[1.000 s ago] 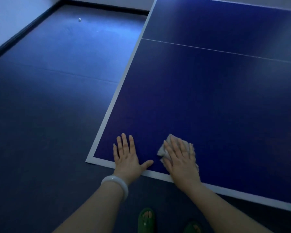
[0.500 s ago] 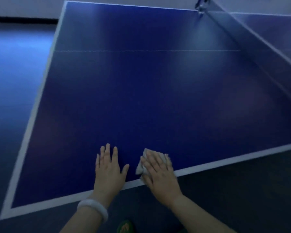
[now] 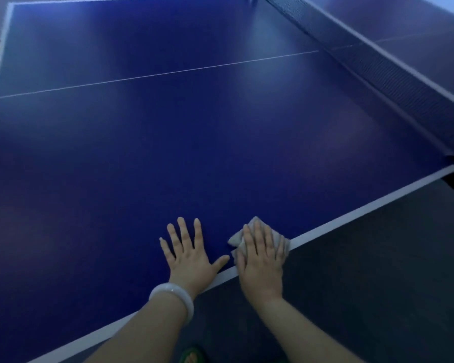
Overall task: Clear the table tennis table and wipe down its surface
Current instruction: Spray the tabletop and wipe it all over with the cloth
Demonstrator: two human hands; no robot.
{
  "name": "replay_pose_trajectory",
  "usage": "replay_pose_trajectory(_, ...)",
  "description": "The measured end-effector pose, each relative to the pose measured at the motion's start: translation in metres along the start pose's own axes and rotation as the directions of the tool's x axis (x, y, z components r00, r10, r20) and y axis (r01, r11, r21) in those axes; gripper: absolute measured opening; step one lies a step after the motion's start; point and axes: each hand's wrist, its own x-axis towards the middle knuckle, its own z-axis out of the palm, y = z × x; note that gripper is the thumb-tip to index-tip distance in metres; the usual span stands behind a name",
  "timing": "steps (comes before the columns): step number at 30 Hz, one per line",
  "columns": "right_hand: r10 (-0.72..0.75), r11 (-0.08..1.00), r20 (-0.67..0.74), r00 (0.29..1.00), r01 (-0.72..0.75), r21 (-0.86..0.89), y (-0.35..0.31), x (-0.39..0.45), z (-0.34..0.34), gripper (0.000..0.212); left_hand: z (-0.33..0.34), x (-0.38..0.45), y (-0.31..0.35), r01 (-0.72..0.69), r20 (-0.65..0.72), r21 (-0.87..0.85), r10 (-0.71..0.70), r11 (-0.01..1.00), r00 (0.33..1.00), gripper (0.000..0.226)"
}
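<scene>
In the head view, the left hand (image 3: 188, 254) lies flat on the dark blue table tennis table (image 3: 194, 127) near its white-edged near side, fingers straight and spread, holding nothing, a pale smooth bangle (image 3: 174, 299) around the wrist; just beside it, the right hand (image 3: 261, 260) presses straight fingers down on a crumpled grey cloth (image 3: 237, 239) that sits at the table's white border, corners showing past the fingertips; a dark mesh net (image 3: 378, 72) crosses the table at the upper right; a green sandal (image 3: 192, 356) shows on the dark floor (image 3: 378, 271) below.
</scene>
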Motion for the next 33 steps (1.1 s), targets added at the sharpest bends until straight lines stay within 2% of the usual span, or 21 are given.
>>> replay_pose_trajectory(2, -0.186, 0.982, 0.041, 0.982, 0.186, 0.011, 0.023, 0.001, -0.003, 0.059, 0.001, 0.001, 0.0, 0.009, 0.016, 0.004, -0.01, 1.0, 1.0, 0.112)
replay_pose_trajectory(3, -0.212, 0.977, 0.05, 0.976, 0.212, 0.002, 0.04, 0.006, -0.004, 0.058, 0.001, 0.002, 0.0, 0.014, 0.024, 0.001, -0.014, 1.0, 1.0, 0.112)
replay_pose_trajectory(4, -0.171, 0.985, 0.04, 0.984, 0.172, -0.006, 0.057, 0.014, -0.006, 0.056, 0.001, 0.002, 0.001, 0.019, 0.031, -0.001, -0.019, 1.0, 0.999, 0.111)
replay_pose_trajectory(6, 0.069, 0.998, 0.002, 0.998, -0.069, 0.011, 0.086, 0.034, -0.012, 0.053, 0.002, 0.004, 0.001, 0.028, 0.042, -0.004, -0.028, 1.0, 0.999, 0.111)
replay_pose_trajectory(8, 0.269, 0.961, -0.036, 0.963, -0.266, 0.071, 0.101, 0.05, -0.02, 0.051, 0.002, 0.005, -0.001, 0.032, 0.05, -0.008, -0.031, 0.999, 0.998, 0.11)
replay_pose_trajectory(11, 0.35, 0.934, -0.062, 0.935, -0.343, 0.101, 0.107, 0.056, -0.029, 0.046, 0.001, 0.006, -0.001, 0.029, 0.063, -0.015, -0.028, 0.999, 0.998, 0.11)
replay_pose_trajectory(15, 0.343, 0.934, -0.027, 0.939, -0.338, 0.119, 0.113, 0.043, -0.038, 0.039, -0.001, 0.009, 0.0, 0.05, 0.083, -0.003, -0.049, 0.999, 0.995, 0.109)
replay_pose_trajectory(20, 0.151, 0.947, 0.012, 0.988, -0.148, 0.286, 0.14, 0.014, -0.05, 0.03, -0.008, 0.01, 0.007, 0.094, 0.116, 0.071, -0.102, 0.993, 0.988, 0.114)
replay_pose_trajectory(22, 0.132, 0.912, 0.039, 0.99, -0.137, 0.386, 0.154, 0.001, -0.052, 0.021, -0.016, 0.006, 0.017, 0.126, 0.094, 0.103, -0.135, 0.987, 0.986, 0.113)
replay_pose_trajectory(24, 0.175, 0.85, 0.082, 0.981, -0.192, 0.49, 0.169, -0.011, -0.055, 0.012, -0.021, -0.001, 0.035, 0.14, 0.044, 0.071, -0.143, 0.988, 0.989, 0.101)
replay_pose_trajectory(26, 0.222, 0.8, 0.128, 0.967, -0.255, 0.542, 0.189, -0.024, -0.059, 0.015, -0.021, -0.009, 0.061, 0.082, -0.02, 0.057, -0.081, 0.995, 0.997, 0.086)
replay_pose_trajectory(29, 0.264, 0.765, 0.195, 0.945, -0.328, 0.555, 0.222, -0.043, -0.069, 0.02, -0.011, -0.024, 0.115, -0.099, -0.032, 0.09, 0.102, 0.991, 0.994, 0.071)
replay_pose_trajectory(33, 0.33, 0.761, 0.217, 0.919, -0.394, 0.515, 0.275, -0.06, -0.094, 0.018, 0.004, -0.043, 0.2, -0.346, -0.015, 0.098, 0.349, 0.933, 0.937, 0.054)
